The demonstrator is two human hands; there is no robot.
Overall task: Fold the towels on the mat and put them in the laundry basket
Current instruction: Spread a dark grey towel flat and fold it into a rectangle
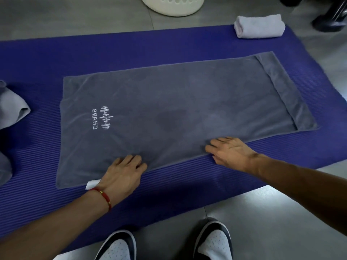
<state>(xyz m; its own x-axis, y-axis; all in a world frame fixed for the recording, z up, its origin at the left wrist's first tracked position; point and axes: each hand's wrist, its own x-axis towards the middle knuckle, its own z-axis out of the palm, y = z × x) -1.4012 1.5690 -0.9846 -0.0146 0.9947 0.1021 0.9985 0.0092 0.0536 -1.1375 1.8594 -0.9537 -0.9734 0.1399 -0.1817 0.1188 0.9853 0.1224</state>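
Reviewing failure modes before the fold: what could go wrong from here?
1. Both hands, left hand and right hand, sit mid-edge on the flat grey towel, so its corners may sag and fold unevenly.
2. The white plastic laundry basket stands beyond the blue ribbed mat; a loose fold could open in transit.

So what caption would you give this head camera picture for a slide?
Both hands, left and right, press the near edge of a grey towel spread flat on a purple mat.

Both hands [122,175] flat on towel [178,102].
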